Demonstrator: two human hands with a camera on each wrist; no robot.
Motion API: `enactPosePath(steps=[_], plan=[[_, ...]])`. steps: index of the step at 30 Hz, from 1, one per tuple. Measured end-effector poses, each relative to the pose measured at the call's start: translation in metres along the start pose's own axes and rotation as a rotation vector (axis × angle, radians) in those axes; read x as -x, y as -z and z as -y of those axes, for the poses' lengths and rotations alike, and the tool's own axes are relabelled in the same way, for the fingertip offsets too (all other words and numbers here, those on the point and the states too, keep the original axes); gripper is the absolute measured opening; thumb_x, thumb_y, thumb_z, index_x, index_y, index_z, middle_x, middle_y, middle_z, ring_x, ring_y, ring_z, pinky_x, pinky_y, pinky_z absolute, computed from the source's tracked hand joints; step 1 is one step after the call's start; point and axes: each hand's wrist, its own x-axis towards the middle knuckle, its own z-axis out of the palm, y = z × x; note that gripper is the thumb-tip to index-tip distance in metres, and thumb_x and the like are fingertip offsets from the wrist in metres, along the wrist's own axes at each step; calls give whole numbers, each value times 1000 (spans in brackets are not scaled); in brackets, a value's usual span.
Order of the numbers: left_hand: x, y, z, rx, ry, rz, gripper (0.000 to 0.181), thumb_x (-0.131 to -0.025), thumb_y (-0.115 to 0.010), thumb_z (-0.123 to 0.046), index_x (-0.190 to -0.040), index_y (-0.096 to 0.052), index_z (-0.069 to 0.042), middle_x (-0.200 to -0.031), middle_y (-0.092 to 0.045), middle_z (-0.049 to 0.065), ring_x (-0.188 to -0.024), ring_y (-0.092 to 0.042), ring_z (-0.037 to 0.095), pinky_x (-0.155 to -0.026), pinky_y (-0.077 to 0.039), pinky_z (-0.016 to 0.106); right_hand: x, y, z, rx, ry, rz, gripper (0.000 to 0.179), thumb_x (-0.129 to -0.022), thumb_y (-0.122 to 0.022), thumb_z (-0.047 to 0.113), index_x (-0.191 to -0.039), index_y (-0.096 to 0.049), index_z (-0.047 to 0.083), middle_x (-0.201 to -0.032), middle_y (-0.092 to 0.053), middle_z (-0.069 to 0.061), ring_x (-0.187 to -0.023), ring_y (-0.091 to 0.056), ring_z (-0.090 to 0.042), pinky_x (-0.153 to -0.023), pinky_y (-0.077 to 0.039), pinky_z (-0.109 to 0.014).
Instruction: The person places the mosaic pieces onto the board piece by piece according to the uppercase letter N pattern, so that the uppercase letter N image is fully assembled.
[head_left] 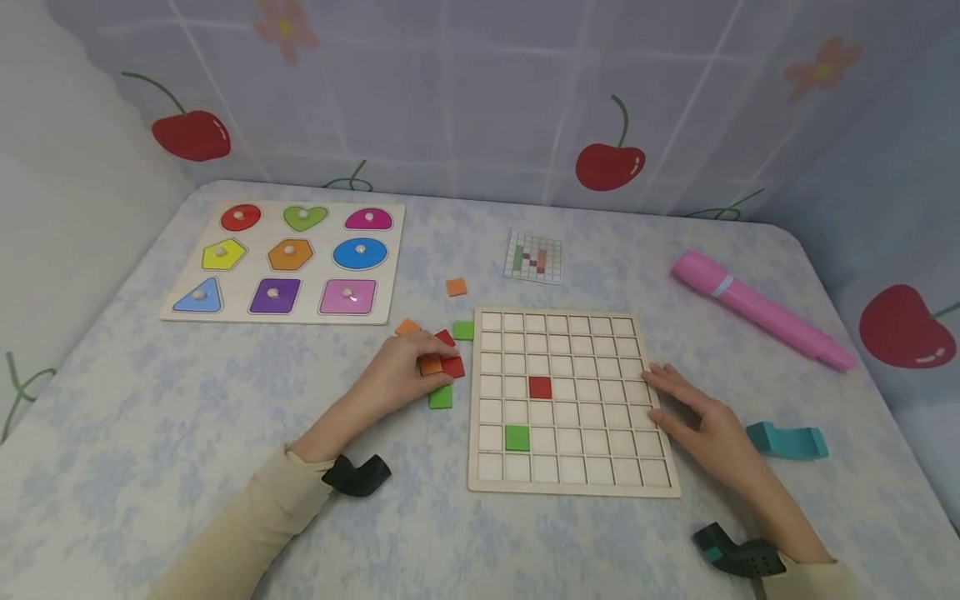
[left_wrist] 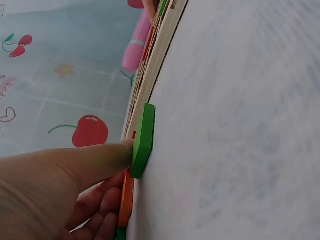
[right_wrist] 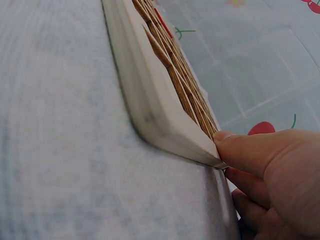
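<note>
My left hand [head_left: 401, 367] reaches into a loose cluster of square tiles left of a wooden grid board [head_left: 573, 492]. Its thumb and fingertips lie at two sides of a red tile [head_left: 454, 367], with an orange tile [head_left: 431, 364] deeper between them; I cannot tell whether they pinch either one. A green tile [left_wrist: 144, 142] stands close by the thumb in the left wrist view. On the grid sit one red square [head_left: 540, 387] and one green square [head_left: 517, 437]. My right hand [head_left: 705, 425] touches the board's right edge with extended fingers, the thumb [right_wrist: 235, 145] at its rim.
Behind the board lies a small printed pattern card [head_left: 533, 257], with a lone orange tile [head_left: 456, 287] to its left. A knobbed shape puzzle [head_left: 315, 287] occupies the back left. On the right are a pink marker-shaped object [head_left: 765, 312] and a teal curved block [head_left: 787, 442].
</note>
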Motion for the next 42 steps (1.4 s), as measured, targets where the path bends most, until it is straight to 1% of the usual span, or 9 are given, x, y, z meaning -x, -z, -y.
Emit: enactPosePath(steps=[7,14,17,21,26,31,34,36,42], plan=[[0,-2,2,3,-15,-20,28,-76,-78,-7,-103,-72,-5,-101,-65,5,-99,-58,24,-83,-49,35,0,0,0,-1,7,-6,52,-89,-65,12,-138,-48,10,-145,-35,-12,-136,-23,-28,-103,-25,-43],[-1,-2,3,36,-5,-48,30,-76,-78,-9,-106,-72,-7,-100,-67,3,-99,-58,20,-83,-48,34,-2,1,1,2,13,-1,51,-90,-64,12,-138,-48,10,-145,-36,-13,-135,-23,-29,-105,-25,-34],[-4,-2,-13,73,-34,-43,30,-77,-78,-10,-106,-72,-8,-98,-66,0,-93,-59,17,-79,-49,34,-3,2,1,-2,23,-2,50,-89,-65,11,-137,-49,9,-144,-37,-13,-135,-24,-29,-104,-23,-22],[-14,-9,-42,132,-81,18,29,-78,-77,-10,-106,-71,-7,-99,-66,-2,-90,-59,17,-77,-49,34,-3,2,2,-8,30,-4,50,-89,-65,11,-136,-49,9,-143,-37,-14,-135,-24,-30,-98,-20,-11],[-25,-35,-72,218,-132,123,28,-78,-77,-9,-105,-71,-7,-98,-66,-3,-89,-58,14,-75,-49,30,-2,2,1,-6,33,-5,50,-89,-64,11,-137,-49,8,-144,-37,-14,-135,-23,-31,-103,-23,-19],[-26,-64,-88,282,-139,215,27,-79,-76,-10,-105,-71,-8,-98,-66,-5,-88,-58,9,-76,-48,22,-2,2,1,0,22,-4,49,-90,-64,12,-137,-49,8,-144,-37,-14,-135,-23,-31,-105,-25,-28],[-27,-74,-90,253,-142,209,27,-79,-76,-9,-105,-71,-7,-96,-65,-4,-86,-58,10,-76,-46,19,-3,1,1,2,9,-2,49,-90,-64,14,-137,-49,9,-144,-37,-13,-135,-23,-30,-104,-27,-39],[-28,-77,-89,199,-159,186,26,-78,-77,-9,-104,-71,-6,-94,-65,-3,-82,-57,12,-72,-46,19,-3,1,1,4,5,-2,49,-90,-64,14,-137,-49,8,-144,-37,-13,-135,-24,-30,-101,-27,-46],[-32,-80,-85,87,-177,209,26,-79,-75,-10,-105,-71,-5,-95,-65,-1,-84,-57,10,-72,-43,16,-2,2,0,0,14,0,49,-90,-64,13,-137,-49,8,-144,-36,-14,-135,-23,-31,-100,-27,-48]])
